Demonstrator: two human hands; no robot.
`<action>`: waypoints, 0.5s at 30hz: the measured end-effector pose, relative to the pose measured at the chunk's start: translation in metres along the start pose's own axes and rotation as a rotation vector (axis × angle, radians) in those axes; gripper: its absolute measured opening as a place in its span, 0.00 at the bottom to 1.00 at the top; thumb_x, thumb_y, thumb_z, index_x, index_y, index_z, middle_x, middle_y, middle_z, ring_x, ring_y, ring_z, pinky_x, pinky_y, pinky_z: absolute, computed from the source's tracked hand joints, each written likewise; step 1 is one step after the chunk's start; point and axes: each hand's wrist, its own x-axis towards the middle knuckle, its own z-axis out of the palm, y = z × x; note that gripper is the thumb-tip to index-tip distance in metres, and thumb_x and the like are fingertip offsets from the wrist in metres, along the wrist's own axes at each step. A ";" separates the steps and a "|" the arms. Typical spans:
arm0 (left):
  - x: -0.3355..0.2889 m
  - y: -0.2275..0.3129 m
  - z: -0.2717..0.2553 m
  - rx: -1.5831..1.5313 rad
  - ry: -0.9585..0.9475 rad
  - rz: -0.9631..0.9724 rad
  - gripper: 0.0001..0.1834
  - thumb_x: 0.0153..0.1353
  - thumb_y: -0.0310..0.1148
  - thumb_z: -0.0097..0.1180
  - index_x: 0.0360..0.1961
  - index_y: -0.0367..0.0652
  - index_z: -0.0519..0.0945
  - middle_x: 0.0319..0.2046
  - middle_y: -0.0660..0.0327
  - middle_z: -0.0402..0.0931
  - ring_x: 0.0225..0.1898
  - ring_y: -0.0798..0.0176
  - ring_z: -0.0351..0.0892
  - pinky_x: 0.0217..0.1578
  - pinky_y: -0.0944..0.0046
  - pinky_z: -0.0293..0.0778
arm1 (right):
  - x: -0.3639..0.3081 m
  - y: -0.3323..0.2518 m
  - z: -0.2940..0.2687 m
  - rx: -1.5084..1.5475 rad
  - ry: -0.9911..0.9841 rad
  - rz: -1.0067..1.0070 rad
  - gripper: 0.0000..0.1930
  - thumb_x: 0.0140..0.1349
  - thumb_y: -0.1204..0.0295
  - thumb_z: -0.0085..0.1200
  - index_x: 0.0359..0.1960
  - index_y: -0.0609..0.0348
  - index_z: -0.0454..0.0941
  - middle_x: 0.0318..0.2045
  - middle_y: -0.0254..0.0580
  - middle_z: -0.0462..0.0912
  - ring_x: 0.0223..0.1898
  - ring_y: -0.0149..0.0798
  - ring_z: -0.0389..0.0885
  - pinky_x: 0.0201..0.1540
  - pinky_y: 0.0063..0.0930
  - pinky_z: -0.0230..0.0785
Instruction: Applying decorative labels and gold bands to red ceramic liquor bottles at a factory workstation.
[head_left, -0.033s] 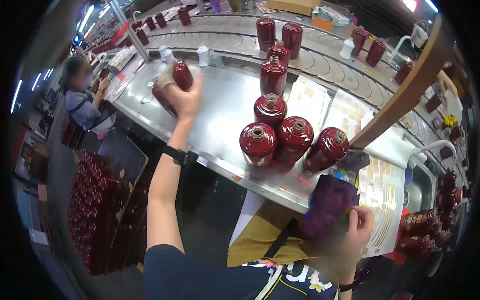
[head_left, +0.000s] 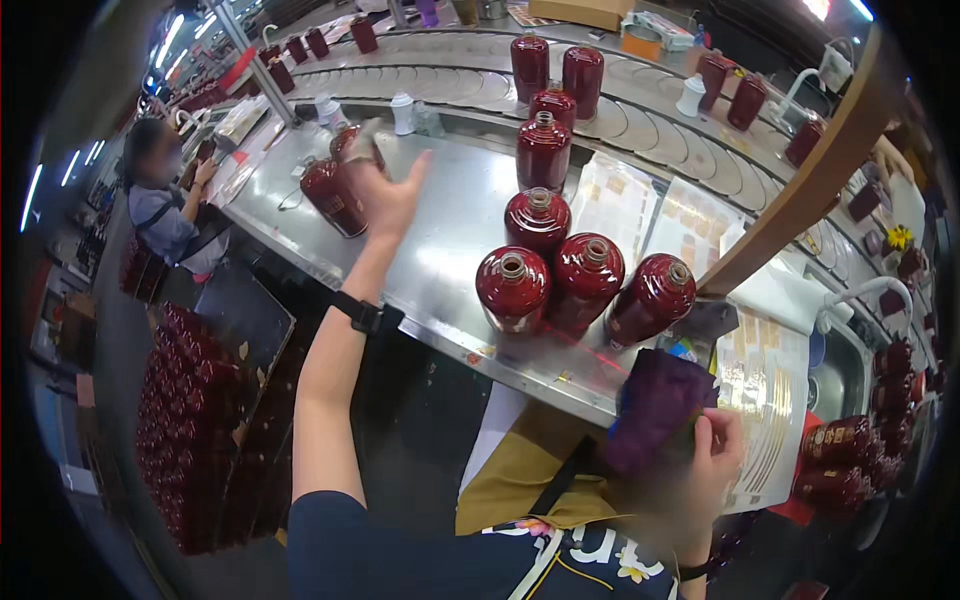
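My left hand [head_left: 385,200] reaches over the far left of the metal worktable [head_left: 440,190], thumb stretched away from blurred fingers. Something pale at its fingertips is too smeared to name. Beside it a dark red glass bottle [head_left: 333,197] stands near the table edge, with a second red bottle [head_left: 350,142] partly hidden behind the fingers. At the lower right my right hand [head_left: 718,450] pinches the edge of a bunched dark purple cloth [head_left: 660,412]. Just beyond the cloth stand several red bottles with uncapped necks, among them a front bottle [head_left: 513,288] and a right-hand one [head_left: 652,300].
A conveyor [head_left: 430,85] curves behind the table, carrying more bottles. A wooden post [head_left: 800,170] slants up at the right, near label sheets [head_left: 765,400] and a sink [head_left: 845,375]. Crated bottles [head_left: 190,430] fill the lower left. Another person [head_left: 160,190] sits at the far left.
My left hand has shifted slightly right and down, its thumb now clear of the bottles, and the left bottle shows more fully. My right hand and the purple cloth stay almost still.
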 end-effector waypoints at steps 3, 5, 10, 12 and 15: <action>-0.012 0.039 0.068 -0.417 -0.491 -0.163 0.58 0.49 0.42 0.83 0.75 0.37 0.60 0.71 0.46 0.66 0.74 0.50 0.63 0.74 0.48 0.59 | 0.004 -0.010 0.011 0.016 -0.046 -0.026 0.05 0.72 0.81 0.56 0.47 0.64 0.79 0.39 0.32 0.78 0.39 0.24 0.76 0.45 0.19 0.69; -0.015 0.053 0.102 -0.526 -0.707 -0.330 0.61 0.46 0.40 0.84 0.76 0.38 0.58 0.72 0.47 0.65 0.75 0.52 0.62 0.76 0.50 0.55 | 0.002 -0.014 0.014 0.009 -0.022 -0.048 0.06 0.72 0.81 0.56 0.47 0.64 0.80 0.38 0.31 0.77 0.39 0.24 0.75 0.44 0.19 0.68; -0.020 0.045 0.147 -0.593 -0.681 -0.482 0.49 0.37 0.38 0.87 0.60 0.32 0.74 0.54 0.51 0.82 0.53 0.57 0.83 0.57 0.57 0.79 | -0.006 -0.020 -0.001 -0.122 -0.001 -0.030 0.05 0.70 0.80 0.57 0.43 0.64 0.85 0.36 0.34 0.76 0.40 0.29 0.75 0.43 0.22 0.66; -0.022 0.034 0.149 -0.446 -0.520 -0.408 0.43 0.38 0.37 0.87 0.56 0.34 0.78 0.50 0.54 0.84 0.49 0.60 0.85 0.54 0.58 0.81 | -0.007 -0.024 -0.003 -0.103 0.014 -0.024 0.05 0.70 0.80 0.57 0.40 0.64 0.85 0.35 0.35 0.76 0.39 0.31 0.74 0.43 0.23 0.65; -0.016 0.048 0.112 -0.592 -0.295 -0.509 0.34 0.47 0.34 0.84 0.54 0.35 0.80 0.48 0.57 0.85 0.47 0.62 0.85 0.52 0.60 0.80 | -0.005 -0.019 -0.009 -0.014 -0.075 -0.100 0.04 0.69 0.82 0.55 0.39 0.64 0.83 0.38 0.37 0.76 0.40 0.32 0.74 0.44 0.22 0.65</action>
